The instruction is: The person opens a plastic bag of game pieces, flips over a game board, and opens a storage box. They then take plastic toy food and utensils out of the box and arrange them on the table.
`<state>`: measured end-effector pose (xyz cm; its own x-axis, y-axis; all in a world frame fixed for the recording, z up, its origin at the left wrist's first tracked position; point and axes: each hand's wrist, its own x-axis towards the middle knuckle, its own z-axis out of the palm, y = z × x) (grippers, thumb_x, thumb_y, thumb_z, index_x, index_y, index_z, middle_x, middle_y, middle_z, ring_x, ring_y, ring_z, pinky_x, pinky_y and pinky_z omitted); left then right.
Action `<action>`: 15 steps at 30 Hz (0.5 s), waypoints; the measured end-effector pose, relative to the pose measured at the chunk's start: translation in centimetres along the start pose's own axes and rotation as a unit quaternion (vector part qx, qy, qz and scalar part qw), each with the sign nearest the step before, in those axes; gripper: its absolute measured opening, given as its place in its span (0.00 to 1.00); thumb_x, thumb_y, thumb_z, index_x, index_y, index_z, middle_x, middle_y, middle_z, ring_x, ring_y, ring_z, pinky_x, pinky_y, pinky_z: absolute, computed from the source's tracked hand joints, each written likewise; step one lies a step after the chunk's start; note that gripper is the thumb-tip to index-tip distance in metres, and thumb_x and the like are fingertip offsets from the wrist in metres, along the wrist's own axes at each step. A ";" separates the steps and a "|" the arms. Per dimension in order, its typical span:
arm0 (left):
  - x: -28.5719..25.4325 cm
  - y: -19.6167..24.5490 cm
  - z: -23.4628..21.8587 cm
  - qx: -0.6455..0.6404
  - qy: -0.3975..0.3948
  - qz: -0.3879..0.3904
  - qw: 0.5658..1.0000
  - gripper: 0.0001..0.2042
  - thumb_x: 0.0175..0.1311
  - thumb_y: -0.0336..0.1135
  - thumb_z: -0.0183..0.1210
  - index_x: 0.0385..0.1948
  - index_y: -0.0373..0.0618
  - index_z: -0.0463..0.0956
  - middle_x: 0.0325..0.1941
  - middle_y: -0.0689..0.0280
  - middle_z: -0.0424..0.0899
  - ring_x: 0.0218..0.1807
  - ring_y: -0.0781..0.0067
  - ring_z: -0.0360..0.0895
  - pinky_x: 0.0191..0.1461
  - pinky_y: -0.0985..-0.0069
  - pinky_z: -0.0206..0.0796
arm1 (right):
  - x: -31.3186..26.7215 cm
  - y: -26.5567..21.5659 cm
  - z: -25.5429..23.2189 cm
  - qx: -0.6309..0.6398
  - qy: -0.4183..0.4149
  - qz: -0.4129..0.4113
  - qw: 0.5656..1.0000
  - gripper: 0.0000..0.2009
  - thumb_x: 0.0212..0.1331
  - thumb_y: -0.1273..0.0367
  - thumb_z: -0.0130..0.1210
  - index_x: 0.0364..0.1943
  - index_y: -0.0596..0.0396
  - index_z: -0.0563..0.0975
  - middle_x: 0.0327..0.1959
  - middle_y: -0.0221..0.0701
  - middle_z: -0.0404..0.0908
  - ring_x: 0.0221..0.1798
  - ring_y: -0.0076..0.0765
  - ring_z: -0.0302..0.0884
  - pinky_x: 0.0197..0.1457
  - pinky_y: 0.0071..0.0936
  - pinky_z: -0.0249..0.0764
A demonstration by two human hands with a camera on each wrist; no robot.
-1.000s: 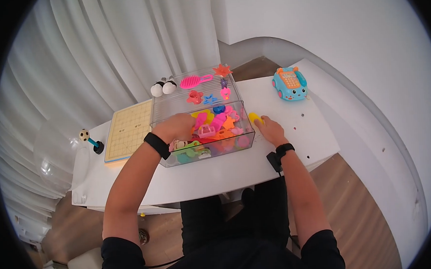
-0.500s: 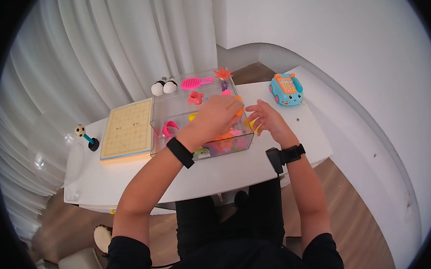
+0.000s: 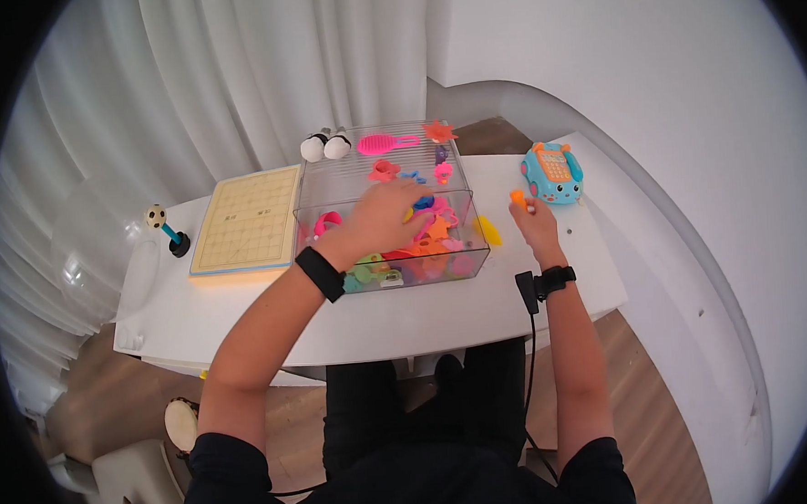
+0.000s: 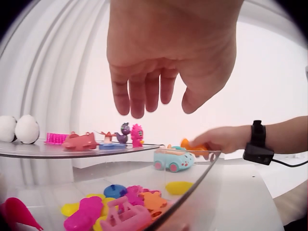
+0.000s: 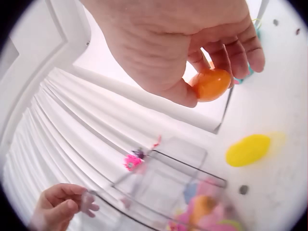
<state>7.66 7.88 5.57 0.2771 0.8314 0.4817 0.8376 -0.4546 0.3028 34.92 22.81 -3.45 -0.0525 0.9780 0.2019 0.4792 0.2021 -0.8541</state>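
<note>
My right hand [image 3: 539,228] pinches a rounded, glossy orange toy [image 5: 211,85] between thumb and fingers, raised to the right of the clear plastic box [image 3: 479,225]. A yellow oval toy [image 5: 248,150] lies on the table beside the box's right wall. Over the box is my left hand [image 4: 173,53], its fingers extended and nothing held in them. Below it, the box contains colourful plastic toys, among them a pink basket-like piece [image 4: 126,217], an orange flower-shaped piece [image 4: 154,201] and a blue round piece [image 4: 115,191].
Behind the open box, a clear ribbed surface carries a pink hairbrush [image 3: 387,143], two white balls [image 3: 325,147] and several small figures. A blue toy telephone [image 3: 555,176] stands at right. To the left are a board [image 3: 247,222] and a football-topped stand [image 3: 171,232].
My right hand left the yellow toy, opened near my left hand by the box's right side, and now holds the orange toy farther right. My left hand has drawn back leftward over the box.
</note>
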 end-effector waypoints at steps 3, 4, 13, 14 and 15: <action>-0.4 -1.6 -1.3 0.006 -0.095 -0.082 0.992 0.16 0.57 0.37 0.59 0.45 0.40 0.77 0.42 0.52 0.81 0.46 0.50 0.76 0.50 0.61 0.68 | 0.1 3.8 0.7 -0.157 -0.038 -0.015 0.987 0.23 0.52 0.55 0.57 0.47 0.59 0.76 0.36 0.45 0.81 0.40 0.48 0.80 0.48 0.38 0.74; -0.6 -1.9 -1.7 0.008 -0.161 -0.126 0.979 0.15 0.58 0.38 0.58 0.43 0.38 0.78 0.41 0.51 0.81 0.45 0.49 0.76 0.50 0.61 0.68 | 0.0 4.3 0.9 -0.185 -0.046 -0.008 0.982 0.24 0.51 0.55 0.57 0.47 0.58 0.76 0.38 0.46 0.81 0.42 0.50 0.79 0.49 0.39 0.74; -1.4 -3.7 -1.1 0.037 -0.280 -0.133 0.950 0.13 0.58 0.39 0.55 0.37 0.38 0.77 0.34 0.48 0.79 0.40 0.47 0.76 0.43 0.59 0.67 | -1.8 5.1 2.3 -0.263 -0.034 -0.030 0.964 0.25 0.50 0.53 0.59 0.48 0.55 0.76 0.45 0.45 0.76 0.48 0.52 0.76 0.52 0.42 0.73; -1.3 -3.7 -1.0 0.037 -0.281 -0.136 0.949 0.13 0.58 0.39 0.55 0.37 0.38 0.77 0.34 0.48 0.79 0.40 0.47 0.76 0.43 0.59 0.67 | -1.7 5.5 2.3 -0.265 -0.024 -0.042 0.963 0.26 0.50 0.52 0.59 0.48 0.56 0.76 0.45 0.44 0.75 0.48 0.52 0.76 0.52 0.42 0.72; -1.0 -3.8 -0.9 0.045 -0.293 -0.129 0.946 0.13 0.58 0.39 0.54 0.36 0.38 0.76 0.33 0.48 0.79 0.40 0.48 0.76 0.43 0.58 0.66 | -1.6 5.8 2.4 -0.264 -0.027 -0.042 0.963 0.26 0.50 0.52 0.59 0.48 0.56 0.76 0.45 0.44 0.75 0.48 0.52 0.76 0.52 0.42 0.72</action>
<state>3.76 8.53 4.64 0.2498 0.9573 -0.1456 0.9422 -0.2056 0.2644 35.73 22.54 -9.89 -0.1489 0.9637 0.2214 0.8496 0.2392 -0.4700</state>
